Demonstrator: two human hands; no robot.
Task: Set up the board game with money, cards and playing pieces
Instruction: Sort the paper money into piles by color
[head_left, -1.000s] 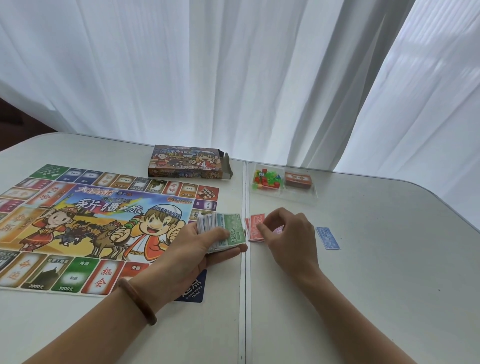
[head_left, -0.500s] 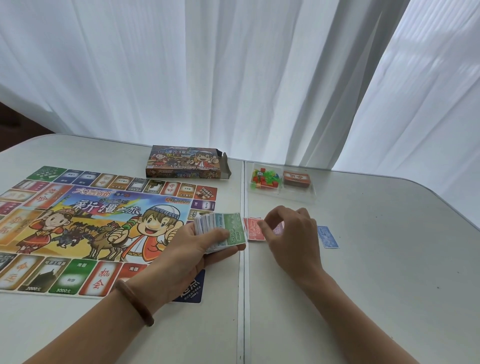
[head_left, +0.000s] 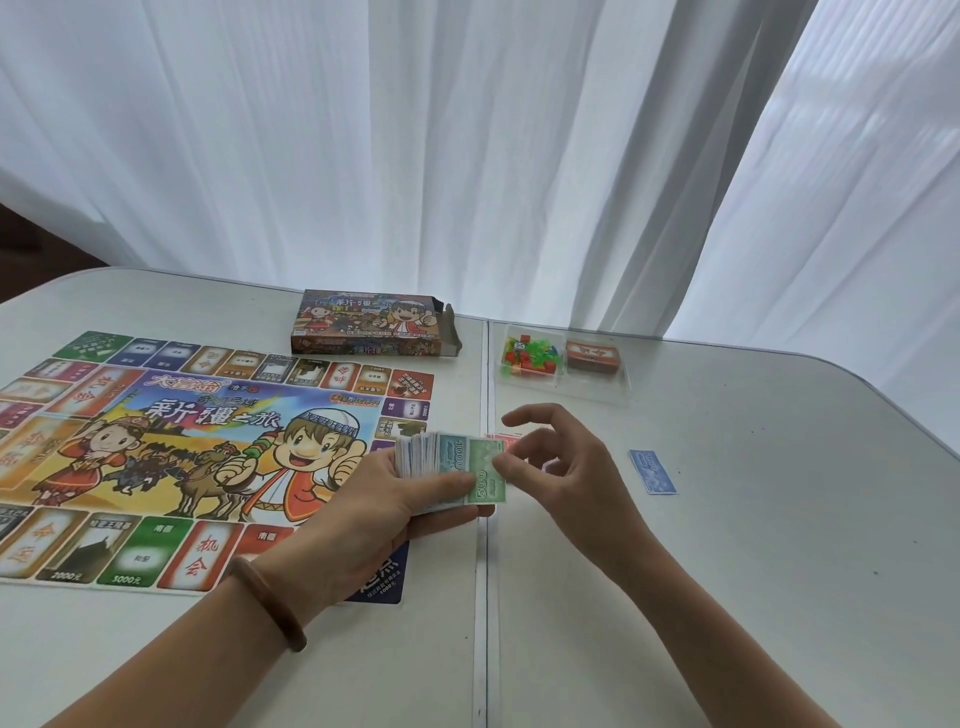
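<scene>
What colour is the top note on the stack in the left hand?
The top note is green, marked 500; head view.

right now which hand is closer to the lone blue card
Right. The right hand, pinching the top note of the money stack, is just left of the blue card, apart from it; the left hand is farther left, gripping that stack.

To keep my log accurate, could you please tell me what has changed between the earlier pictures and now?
The right hand left the red notes on the table and moved left to the money stack held in the left hand; its thumb now touches the top green note, though a grip is unclear. The blue note, board and tray stayed put.
</scene>
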